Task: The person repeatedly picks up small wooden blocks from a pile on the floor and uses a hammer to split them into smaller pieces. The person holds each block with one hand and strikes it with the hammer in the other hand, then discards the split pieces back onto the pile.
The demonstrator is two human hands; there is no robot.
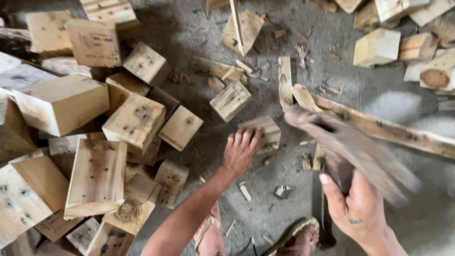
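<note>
Pale squared wood block (263, 134) on concrete floor (388, 102) — left hand (241, 150) open, fingers resting on it, right hand (353, 205) gripping blurred hatchet (348, 147), block heap (90, 137) alongside — plank (388, 130) beyond.

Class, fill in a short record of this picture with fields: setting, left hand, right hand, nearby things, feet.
Setting: grey concrete floor strewn with wood chips
Left hand: left hand laid on a small wooden block on the floor
Right hand: right hand grips a blurred hatchet-like tool, raised above the floor
Nearby things: pile of wooden blocks to the left; long plank to the right; split sticks beyond the block
Feet: sandalled feet at the bottom edge
</note>
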